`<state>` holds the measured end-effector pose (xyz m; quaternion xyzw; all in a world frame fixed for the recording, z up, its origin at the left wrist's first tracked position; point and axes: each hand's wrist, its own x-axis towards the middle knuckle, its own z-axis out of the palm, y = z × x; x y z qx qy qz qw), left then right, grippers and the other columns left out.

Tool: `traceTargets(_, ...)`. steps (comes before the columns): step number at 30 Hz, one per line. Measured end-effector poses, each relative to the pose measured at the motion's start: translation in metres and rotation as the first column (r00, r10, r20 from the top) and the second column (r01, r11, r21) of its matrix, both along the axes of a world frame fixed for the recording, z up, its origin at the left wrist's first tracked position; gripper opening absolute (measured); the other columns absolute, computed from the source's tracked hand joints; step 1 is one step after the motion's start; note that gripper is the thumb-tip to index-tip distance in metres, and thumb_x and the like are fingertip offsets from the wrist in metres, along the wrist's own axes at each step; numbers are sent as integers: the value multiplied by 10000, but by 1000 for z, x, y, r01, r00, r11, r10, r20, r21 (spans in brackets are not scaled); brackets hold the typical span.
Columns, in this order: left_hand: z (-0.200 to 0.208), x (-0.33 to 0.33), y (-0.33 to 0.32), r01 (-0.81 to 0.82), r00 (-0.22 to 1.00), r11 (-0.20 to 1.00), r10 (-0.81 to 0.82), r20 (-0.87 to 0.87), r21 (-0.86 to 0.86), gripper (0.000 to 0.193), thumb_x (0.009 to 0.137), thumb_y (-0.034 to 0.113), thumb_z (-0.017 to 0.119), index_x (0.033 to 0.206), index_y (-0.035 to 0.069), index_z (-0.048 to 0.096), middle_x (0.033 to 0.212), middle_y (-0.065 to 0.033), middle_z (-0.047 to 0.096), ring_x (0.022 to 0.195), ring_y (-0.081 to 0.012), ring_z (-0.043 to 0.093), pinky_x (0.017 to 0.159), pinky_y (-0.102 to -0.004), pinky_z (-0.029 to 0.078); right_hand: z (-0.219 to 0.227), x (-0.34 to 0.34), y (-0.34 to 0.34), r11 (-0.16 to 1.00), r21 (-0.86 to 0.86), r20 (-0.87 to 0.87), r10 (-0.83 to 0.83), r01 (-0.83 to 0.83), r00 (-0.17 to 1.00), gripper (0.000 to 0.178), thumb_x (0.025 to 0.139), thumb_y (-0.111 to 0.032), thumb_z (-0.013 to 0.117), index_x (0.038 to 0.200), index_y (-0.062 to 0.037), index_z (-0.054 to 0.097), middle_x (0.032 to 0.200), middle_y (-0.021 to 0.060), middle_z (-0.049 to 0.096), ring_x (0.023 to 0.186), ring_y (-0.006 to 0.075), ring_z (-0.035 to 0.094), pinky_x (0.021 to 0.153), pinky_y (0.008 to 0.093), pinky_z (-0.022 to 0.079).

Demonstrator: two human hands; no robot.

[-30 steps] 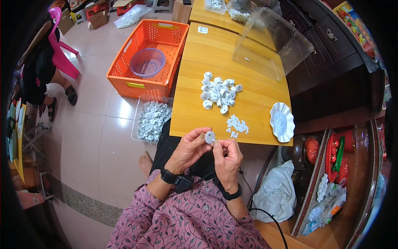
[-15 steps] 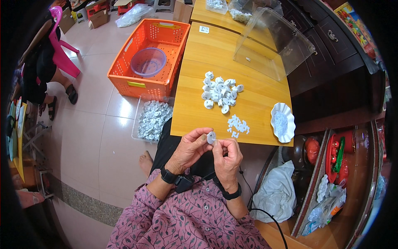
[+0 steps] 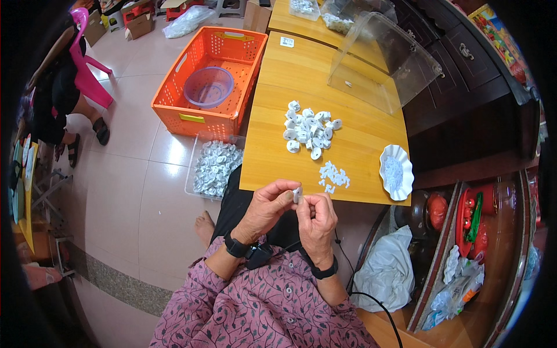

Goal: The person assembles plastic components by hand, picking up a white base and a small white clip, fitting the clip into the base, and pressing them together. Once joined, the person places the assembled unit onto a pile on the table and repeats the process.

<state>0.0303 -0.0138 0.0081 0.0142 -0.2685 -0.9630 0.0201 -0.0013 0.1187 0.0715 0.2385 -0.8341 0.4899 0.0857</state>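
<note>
Between my two hands, just off the near edge of the wooden table (image 3: 272,165), is a small round white plastic part (image 3: 297,194), now turned almost edge-on. My left hand (image 3: 268,207) pinches it between thumb and fingers. The fingers of my right hand (image 3: 316,217) are closed at its right side; whether they hold a smaller piece is hidden. Beyond my hands lies a heap of similar white round parts (image 3: 311,129). Nearer is a scatter of tiny whitish pieces (image 3: 333,175). A scalloped white dish (image 3: 408,165) at the right holds more tiny clear pieces.
A clear bin of white parts (image 3: 216,168) stands on the floor left of the table. Behind it is an orange crate (image 3: 194,124) with a purple basin (image 3: 209,87) inside. A clear plastic box (image 3: 371,66) stands at the table's far right. A person's legs (image 3: 87,107) show at left.
The white part has turned from showing its round face to nearly edge-on between my fingers. My right hand has shifted slightly left. The heaps look the same.
</note>
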Motion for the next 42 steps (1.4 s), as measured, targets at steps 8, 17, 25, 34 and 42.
traceTargets(8, 1, 2, -1, -9, 999, 998, 12, 48, -62, 276, 1017, 125, 626, 1268, 12, 632, 1146, -51, 669, 1036, -148, 649, 958, -342, 535, -3, 0, -1, 1000, -14, 78, 14, -13, 997, 91, 923, -14, 667, 938, -8, 578, 866, 139, 589, 691, 268, 635, 596, 359, 515)
traceTargets(17, -3, 2, 2, -30, 999, 997, 31, 19, -64, 276, 1014, 119, 629, 1261, -2, 645, 1121, -55, 686, 1020, -145, 651, 941, -326, 533, 0, 0, 0, 998, 54, 9, 22, -22, 1000, 79, 921, 1, 646, 933, -8, 569, 854, 139, 574, 691, 282, 601, 597, 381, 495)
traceTargets(25, 0, 3, 0, -33, 997, 999, 31, 76, 29, 285, 1008, 122, 640, 1264, -2, 645, 1112, -59, 690, 989, -146, 651, 921, -320, 535, 0, 2, -2, 985, -173, 289, 62, -11, 955, 72, 969, -50, 656, 953, 1, 607, 872, 95, 665, 721, 170, 678, 637, 301, 538)
traceTargets(34, 0, 2, 1, -35, 997, 998, 31, 72, 51, 270, 1009, 121, 638, 1252, 4, 653, 1084, -49, 692, 937, -137, 643, 904, -327, 541, -6, 2, -1, 993, -115, 241, 22, 6, 970, 84, 966, -42, 649, 931, -6, 583, 855, 92, 655, 722, 170, 671, 637, 297, 533)
traceTargets(42, 1, 3, 0, -58, 994, 997, 53, 99, 42, 270, 1008, 113, 636, 1251, -7, 650, 1075, -54, 689, 923, -134, 635, 865, -297, 538, -4, 1, -4, 995, -98, 225, 40, -18, 974, 102, 978, -75, 651, 946, 0, 590, 857, 89, 664, 708, 148, 657, 641, 278, 533)
